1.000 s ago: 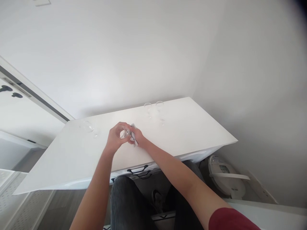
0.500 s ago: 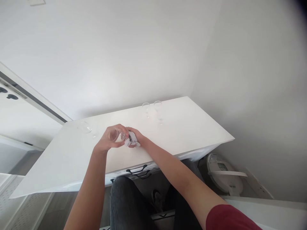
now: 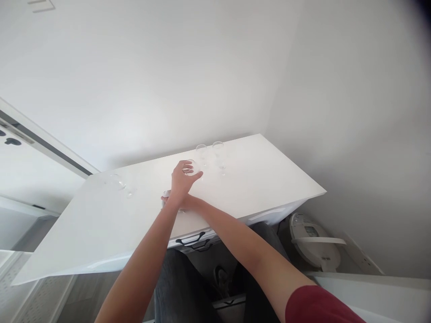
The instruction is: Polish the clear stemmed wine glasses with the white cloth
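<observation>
My left hand [image 3: 183, 178] curves its fingers and thumb around the bowl of a clear stemmed glass [image 3: 191, 168], held upright at the middle of the white cabinet top [image 3: 262, 179]. Just behind this glass stand two more clear stemmed glasses, one nearer [image 3: 201, 150] and one further right [image 3: 218, 148]. My right hand [image 3: 187, 202] passes under my left wrist and is partly hidden by it. A white cloth [image 3: 166, 194] shows at its fingers, left of the wrist. Another clear glass [image 3: 117, 181] is on the left part of the top.
Black drawer handles [image 3: 190, 239] stick out from the cabinet front, close to my knees. A white rounded appliance with a handle [image 3: 313, 242] sits low on the right. White walls [image 3: 188, 80] rise behind and to the right.
My left hand has carried the glass away from the cloth, right and back towards the two standing glasses. My right hand has shifted slightly left with the cloth, now beneath the left wrist.
</observation>
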Demonstrator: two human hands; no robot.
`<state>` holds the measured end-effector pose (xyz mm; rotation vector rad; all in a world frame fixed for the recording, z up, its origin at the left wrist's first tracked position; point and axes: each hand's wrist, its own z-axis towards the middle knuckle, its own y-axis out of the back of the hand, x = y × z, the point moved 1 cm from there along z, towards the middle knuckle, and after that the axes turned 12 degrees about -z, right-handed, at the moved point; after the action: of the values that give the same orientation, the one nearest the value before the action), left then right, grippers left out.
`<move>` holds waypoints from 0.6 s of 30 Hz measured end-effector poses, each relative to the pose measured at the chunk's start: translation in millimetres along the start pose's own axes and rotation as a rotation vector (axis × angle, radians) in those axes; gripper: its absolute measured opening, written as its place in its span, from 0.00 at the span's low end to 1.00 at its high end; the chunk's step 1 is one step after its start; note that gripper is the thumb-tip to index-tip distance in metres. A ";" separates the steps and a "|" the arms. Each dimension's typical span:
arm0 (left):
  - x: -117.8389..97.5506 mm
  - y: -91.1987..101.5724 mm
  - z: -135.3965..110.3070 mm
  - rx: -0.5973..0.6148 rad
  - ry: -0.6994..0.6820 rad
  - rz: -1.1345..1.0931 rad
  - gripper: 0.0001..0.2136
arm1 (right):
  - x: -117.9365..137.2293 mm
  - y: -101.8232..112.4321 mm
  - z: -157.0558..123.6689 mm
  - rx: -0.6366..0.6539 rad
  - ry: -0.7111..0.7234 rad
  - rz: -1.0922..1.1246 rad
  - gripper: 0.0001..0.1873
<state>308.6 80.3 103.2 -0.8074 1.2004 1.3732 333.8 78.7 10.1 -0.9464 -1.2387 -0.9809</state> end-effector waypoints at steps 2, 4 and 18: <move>7.7 -14.1 3.8 0.010 0.036 0.002 0.23 | 0.6 2.4 -1.7 0.093 -0.027 -0.192 0.13; 13.7 -23.8 8.2 0.026 0.043 0.029 0.23 | -0.6 4.5 -2.5 0.133 -0.071 -0.367 0.18; 32.9 -47.8 24.2 0.083 0.067 0.076 0.27 | -16.0 4.6 10.2 0.159 -0.075 -0.315 0.19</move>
<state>352.9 107.9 68.1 -0.7609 1.3431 1.3580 334.0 91.0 -5.1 -0.6808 -1.5374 -1.0791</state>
